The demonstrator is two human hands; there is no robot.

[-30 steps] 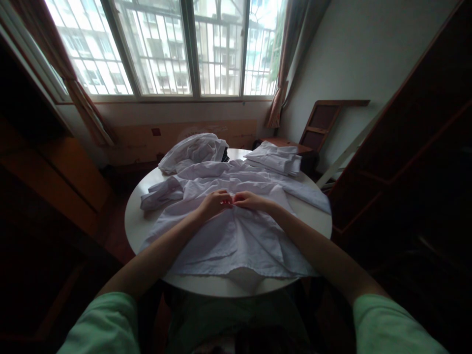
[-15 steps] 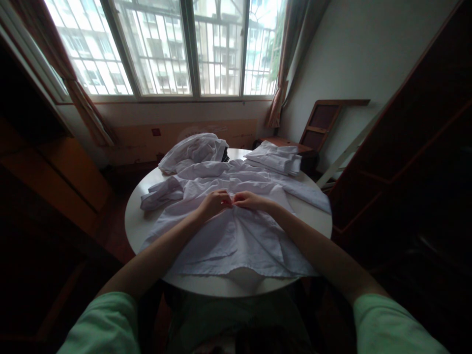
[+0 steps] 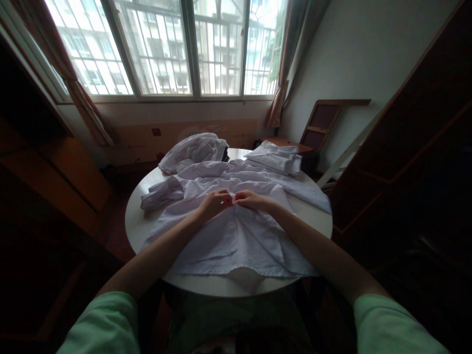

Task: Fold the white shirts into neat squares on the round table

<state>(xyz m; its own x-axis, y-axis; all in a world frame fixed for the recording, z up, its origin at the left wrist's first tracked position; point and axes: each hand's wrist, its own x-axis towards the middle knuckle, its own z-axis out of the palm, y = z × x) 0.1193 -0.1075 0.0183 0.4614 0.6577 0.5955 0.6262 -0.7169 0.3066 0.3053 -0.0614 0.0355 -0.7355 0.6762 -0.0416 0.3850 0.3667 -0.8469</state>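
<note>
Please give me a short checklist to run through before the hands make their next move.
1. Left hand on the white shirt: ok, fingers pinched at its front.
2. Right hand there too: ok, close beside the left.
3. Shirt free of creases: not ok, folds run down from the hands.
4. Button within the grip: cannot tell, too small and hidden.
5. Folded white cloth apart from both hands: ok, towards the table's far right.

Two hands [image 3: 215,204], one spread shirt [image 3: 210,248], one table [image 3: 139,223], two cloth piles [image 3: 273,156] (one folded).
</note>
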